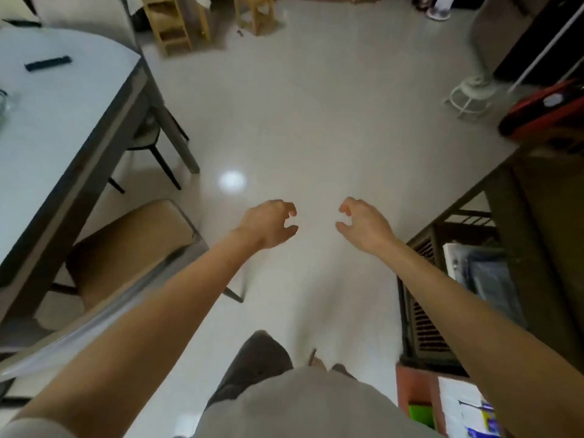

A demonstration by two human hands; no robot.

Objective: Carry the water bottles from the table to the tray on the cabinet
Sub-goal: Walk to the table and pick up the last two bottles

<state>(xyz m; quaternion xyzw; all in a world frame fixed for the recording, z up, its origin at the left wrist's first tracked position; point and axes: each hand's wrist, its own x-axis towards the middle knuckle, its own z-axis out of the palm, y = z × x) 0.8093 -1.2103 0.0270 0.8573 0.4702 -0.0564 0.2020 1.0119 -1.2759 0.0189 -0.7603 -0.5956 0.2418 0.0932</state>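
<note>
My left hand (268,224) and right hand (363,224) hang loosely curled, each grip empty, over the pale tiled floor (316,121), between the grey-topped counter (63,121) with its tan-seated chair (132,245) and the dark cabinet (537,216); no bottles in sight.

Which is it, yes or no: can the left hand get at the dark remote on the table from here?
Probably not yet. The left hand hangs empty over the floor, well short of the dark remote far across the table, with a chair between.

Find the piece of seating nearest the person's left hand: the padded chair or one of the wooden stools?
The padded chair tucked beside the table, just left of the left hand. The wooden stools stand far across the floor.
</note>
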